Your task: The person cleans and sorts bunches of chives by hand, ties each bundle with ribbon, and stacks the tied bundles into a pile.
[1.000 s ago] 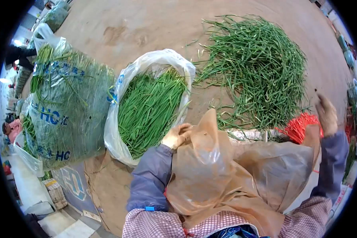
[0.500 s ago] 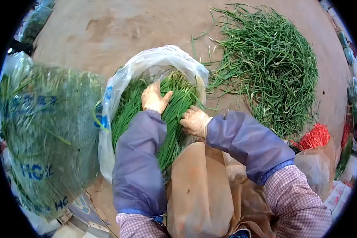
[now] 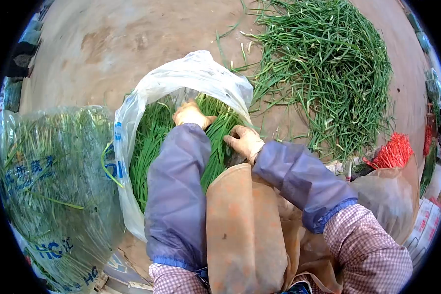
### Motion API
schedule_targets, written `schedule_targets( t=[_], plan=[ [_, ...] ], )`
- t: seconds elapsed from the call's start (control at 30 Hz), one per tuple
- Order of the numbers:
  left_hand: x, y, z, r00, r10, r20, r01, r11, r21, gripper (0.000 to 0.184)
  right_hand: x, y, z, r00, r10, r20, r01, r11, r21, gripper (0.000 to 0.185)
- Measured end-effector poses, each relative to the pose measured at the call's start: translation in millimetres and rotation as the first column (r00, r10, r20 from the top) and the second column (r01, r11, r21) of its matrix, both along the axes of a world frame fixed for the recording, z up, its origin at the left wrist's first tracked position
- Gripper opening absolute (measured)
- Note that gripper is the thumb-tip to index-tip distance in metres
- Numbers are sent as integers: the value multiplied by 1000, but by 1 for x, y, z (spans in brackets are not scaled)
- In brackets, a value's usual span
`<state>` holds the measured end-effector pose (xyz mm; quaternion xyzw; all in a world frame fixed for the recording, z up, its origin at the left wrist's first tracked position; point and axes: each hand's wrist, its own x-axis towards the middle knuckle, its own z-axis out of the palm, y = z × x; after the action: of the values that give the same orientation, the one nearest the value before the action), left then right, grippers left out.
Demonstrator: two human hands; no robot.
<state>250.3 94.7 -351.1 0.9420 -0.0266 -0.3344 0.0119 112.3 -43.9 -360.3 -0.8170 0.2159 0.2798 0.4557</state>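
A clear plastic bag point(image 3: 132, 105) with a folded-back white rim lies open before me, packed with long green chives point(image 3: 149, 147). Inside it, my left hand point(image 3: 191, 116), in a pale glove, presses on the chives near their pale ends. Its thumb sticks out to the right, and the fingertips are partly hidden under the bag's rim. At the bag's right side is my right hand point(image 3: 246, 142), also gloved. Its thumb and forefinger are apart, touching the edge of the chives, while its other fingers are out of sight.
A filled, printed plastic bag of greens point(image 3: 59, 196) stands at the left. Loose chives point(image 3: 328, 73) are heaped on the floor at the upper right. Red ties point(image 3: 392, 151) stick out beside a brownish cloth point(image 3: 387, 196) on the right. A brown apron point(image 3: 245, 230) covers my lap.
The view has shifted slightly. My left hand sits deeper under the bag's far rim, its fingers less visible. My right hand has moved slightly off the chives, with thumb and forefinger more clearly apart.
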Motion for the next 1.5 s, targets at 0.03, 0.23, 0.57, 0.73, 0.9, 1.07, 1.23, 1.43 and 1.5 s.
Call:
schedule_targets(
  t=[0.03,0.23,0.57,0.73,0.9,1.07,1.23,1.43,1.5],
  plan=[
    [-6,-5,3,998,-46,48,45,998,37,95,3,-2,-2,998,-32,-48,32,999,-10,51],
    [-30,0,-9,975,-19,221,34,997,-65,101,-11,2,-46,896,-444,16,429,875,225,82],
    [-42,6,-13,995,55,83,-33,968,-249,110,14,38,-32,708,-704,-60,697,683,217,82],
    [-59,14,-25,887,264,-379,-449,301,-841,95,2,18,-40,649,-576,-497,657,95,748,55],
    [-46,56,-33,946,272,-174,-314,652,-690,92,-17,-5,-30,794,-390,-465,557,163,814,47],
    [-58,51,-31,915,366,170,-140,684,-716,73,-36,-10,-3,871,-354,-340,379,46,924,52],
    [-85,53,45,893,419,164,-53,461,-886,57,-60,-9,28,806,-495,-325,370,-7,929,59],
    [-199,0,36,984,-34,175,137,773,-620,59,-80,-2,50,758,-549,-352,440,31,898,63],
    [-228,-5,26,949,28,314,197,724,-661,63,-88,3,62,744,-598,-296,493,193,848,59]
  ],
)
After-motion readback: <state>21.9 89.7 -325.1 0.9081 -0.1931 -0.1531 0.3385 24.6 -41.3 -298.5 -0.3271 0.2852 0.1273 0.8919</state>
